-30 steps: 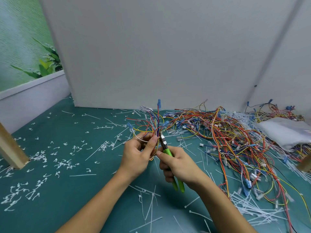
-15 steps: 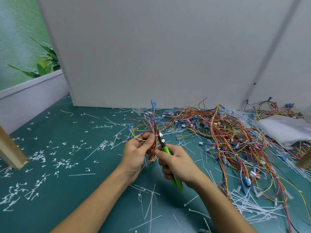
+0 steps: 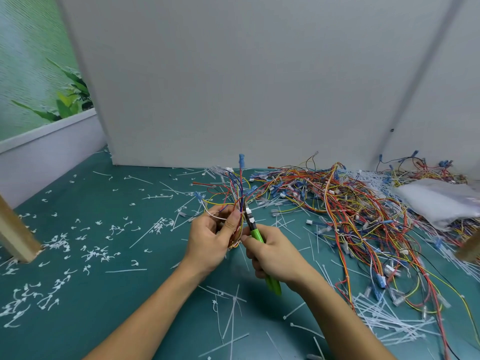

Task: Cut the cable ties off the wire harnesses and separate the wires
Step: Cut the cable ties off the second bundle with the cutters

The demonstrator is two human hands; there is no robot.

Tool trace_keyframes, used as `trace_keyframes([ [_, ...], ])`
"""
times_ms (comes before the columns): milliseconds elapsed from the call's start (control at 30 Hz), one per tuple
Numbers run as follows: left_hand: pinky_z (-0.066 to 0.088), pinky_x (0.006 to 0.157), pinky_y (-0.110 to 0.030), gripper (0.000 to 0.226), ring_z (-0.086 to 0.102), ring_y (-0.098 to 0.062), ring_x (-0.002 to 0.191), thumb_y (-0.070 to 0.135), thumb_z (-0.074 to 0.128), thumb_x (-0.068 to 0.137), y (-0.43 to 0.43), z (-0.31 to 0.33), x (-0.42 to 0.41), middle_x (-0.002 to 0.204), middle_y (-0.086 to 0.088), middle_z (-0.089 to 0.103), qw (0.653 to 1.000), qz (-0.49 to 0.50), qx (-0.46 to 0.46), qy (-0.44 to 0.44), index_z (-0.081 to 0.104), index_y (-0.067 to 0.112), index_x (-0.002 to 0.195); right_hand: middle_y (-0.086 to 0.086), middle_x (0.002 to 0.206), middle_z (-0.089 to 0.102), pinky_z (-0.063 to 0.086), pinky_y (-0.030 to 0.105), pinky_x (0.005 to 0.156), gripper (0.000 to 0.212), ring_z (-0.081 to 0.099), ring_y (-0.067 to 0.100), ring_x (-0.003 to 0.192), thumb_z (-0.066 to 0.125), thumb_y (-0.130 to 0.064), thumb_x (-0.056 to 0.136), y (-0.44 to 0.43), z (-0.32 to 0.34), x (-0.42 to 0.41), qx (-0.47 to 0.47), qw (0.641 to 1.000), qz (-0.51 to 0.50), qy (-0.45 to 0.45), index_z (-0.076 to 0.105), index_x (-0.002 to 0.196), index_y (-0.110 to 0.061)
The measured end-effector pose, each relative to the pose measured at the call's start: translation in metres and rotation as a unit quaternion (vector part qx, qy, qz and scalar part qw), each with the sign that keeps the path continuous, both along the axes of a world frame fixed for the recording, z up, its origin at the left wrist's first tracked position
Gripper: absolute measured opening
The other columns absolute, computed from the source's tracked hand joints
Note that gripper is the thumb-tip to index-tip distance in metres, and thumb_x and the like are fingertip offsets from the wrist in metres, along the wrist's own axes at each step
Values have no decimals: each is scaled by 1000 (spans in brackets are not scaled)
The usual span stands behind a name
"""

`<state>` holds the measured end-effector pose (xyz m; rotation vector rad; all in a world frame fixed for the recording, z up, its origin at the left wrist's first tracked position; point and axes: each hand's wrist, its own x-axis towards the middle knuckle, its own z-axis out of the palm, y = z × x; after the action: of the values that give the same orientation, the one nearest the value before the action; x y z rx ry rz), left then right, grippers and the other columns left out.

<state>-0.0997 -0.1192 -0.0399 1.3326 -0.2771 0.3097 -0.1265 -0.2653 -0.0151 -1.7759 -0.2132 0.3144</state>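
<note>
Rightward, wire pile [image 3: 350, 211], perhaps plastic bag [image 3: 441, 201]

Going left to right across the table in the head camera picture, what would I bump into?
Wooden post → white tie snippets → left hand holding wire harness → right hand gripping green cutters → tangled wire pile → clear plastic bag.

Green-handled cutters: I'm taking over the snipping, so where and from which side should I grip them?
Grip the green handles from the near side, as the right hand does. The cutters lie tilted, dark tip pointing away into the wire bundle that the left hand holds, so the handle end faces you.
</note>
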Motion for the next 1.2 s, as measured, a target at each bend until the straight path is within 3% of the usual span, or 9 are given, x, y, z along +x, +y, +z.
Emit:
trace_keyframes([
  [100, 52, 67, -26, 8, 56, -14, 73, 28, 67, 88, -3, 0, -2, 76, 3, 65, 1000, -15, -11, 12, 73, 33, 87, -3, 56, 38, 31, 21, 44, 19, 30, 14, 44, 43, -10, 105, 0, 1, -1, 11, 1000, 8, 20, 54, 90, -13],
  [267, 50, 66, -29, 5, 54, -18, 73, 32, 67, 85, -4, 0, -2, 75, 3, 65, 999, -13, -20, 22, 72, 34, 86, -5, 54, 37, 29, 21, 44, 17, 28, 13, 43, 44, -10, 105, 0, 2, -1, 34, 999, 17, 36, 51, 90, -14],
  [400, 50, 61, -22, 5, 56, -11, 67, 25, 64, 86, -3, -2, -1, 72, 4, 65, 1000, 0, -23, 20, 66, 20, 88, -8, 55, 40, 33, 21, 44, 18, 32, 12, 42, 51, -16, 104, 0, 2, 0, 40, 999, 20, 30, 53, 86, -16],
  [567, 49, 60, -15, 2, 56, -3, 63, 16, 63, 90, -3, -2, 1, 70, 6, 65, 999, 6, -28, 18, 63, 14, 90, -7, 57, 42, 37, 27, 48, 15, 37, 14, 45, 53, -17, 104, 0, 0, 0, 23, 999, 28, 12, 57, 89, -16],
  [867, 48, 61, -26, 10, 52, -15, 68, 24, 66, 85, -4, 1, -1, 74, -3, 60, 999, -5, -43, 32, 72, 30, 80, -3, 57, 40, 34, 21, 43, 19, 32, 14, 43, 44, -15, 105, 1, -2, 1, 4, 1000, 16, 16, 55, 90, -16],
  [1067, 52, 61, -18, 11, 59, -5, 65, 20, 69, 84, -2, 0, -2, 73, 7, 67, 998, 2, -49, 25, 65, 12, 90, -4, 57, 38, 32, 22, 43, 17, 31, 14, 43, 43, -15, 105, 0, -1, 1, 16, 999, 24, 24, 53, 91, -15],
  [1200, 53, 61, -18, 3, 61, -5, 65, 10, 67, 88, -3, 0, 0, 74, 7, 69, 998, 8, -55, 34, 65, 11, 91, -7, 55, 39, 31, 22, 44, 18, 31, 13, 42, 47, -16, 106, 0, -1, 1, 31, 999, 26, 29, 53, 89, -15],
])
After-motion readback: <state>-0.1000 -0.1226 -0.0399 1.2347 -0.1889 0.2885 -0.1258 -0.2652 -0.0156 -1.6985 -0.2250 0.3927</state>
